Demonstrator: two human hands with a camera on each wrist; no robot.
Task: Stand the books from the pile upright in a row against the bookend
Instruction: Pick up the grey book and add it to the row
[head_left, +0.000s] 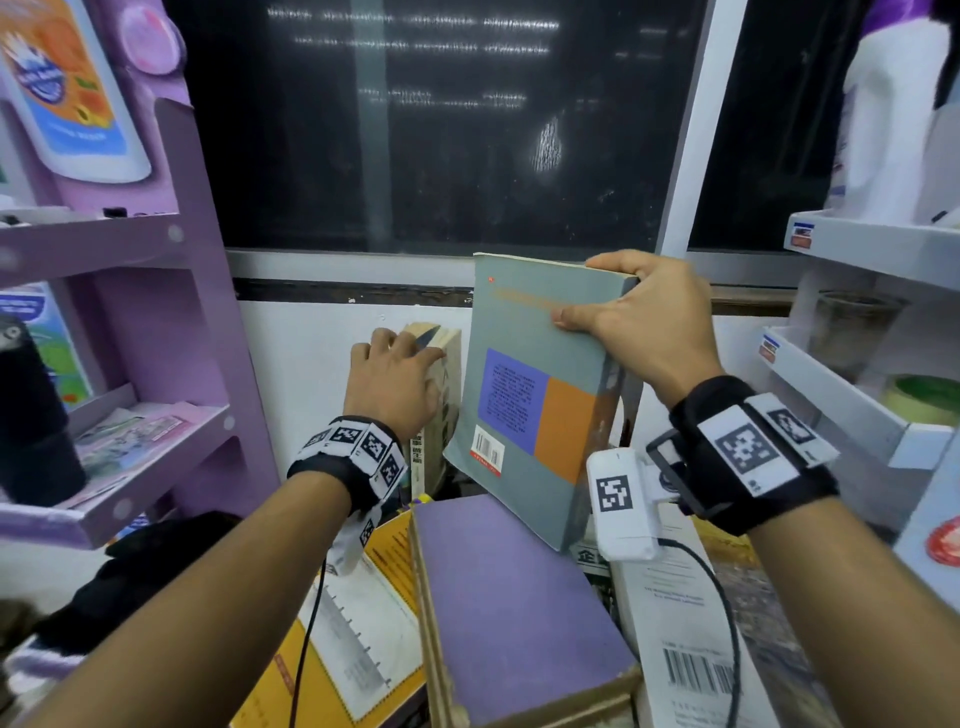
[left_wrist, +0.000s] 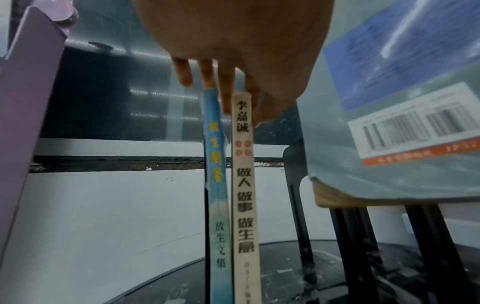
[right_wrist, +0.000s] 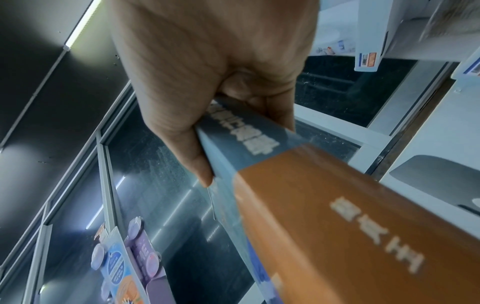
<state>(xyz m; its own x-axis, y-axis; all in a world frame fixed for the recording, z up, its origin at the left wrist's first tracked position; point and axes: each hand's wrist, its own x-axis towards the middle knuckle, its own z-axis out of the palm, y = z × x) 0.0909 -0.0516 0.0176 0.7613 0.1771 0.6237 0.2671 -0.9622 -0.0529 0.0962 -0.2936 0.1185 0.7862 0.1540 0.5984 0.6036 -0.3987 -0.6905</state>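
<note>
My left hand (head_left: 397, 382), fingers over their tops, steadies two upright books (left_wrist: 241, 185); at three o'clock my right hand (head_left: 641, 332) grips the grey book (head_left: 540, 395), long axis near vertical, just beside the row; bookend (left_wrist: 294, 185) behind; pile (head_left: 514, 608) at six o'clock; shelving either side.

Head view down; wrist views close, upward.

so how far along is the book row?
Done: two thin books, blue-spined and cream-spined, stand upright, steadied by the left hand. In hand: the right hand holds the grey book in the air beside them. Left: the purple book and others lying flat in front.
</note>
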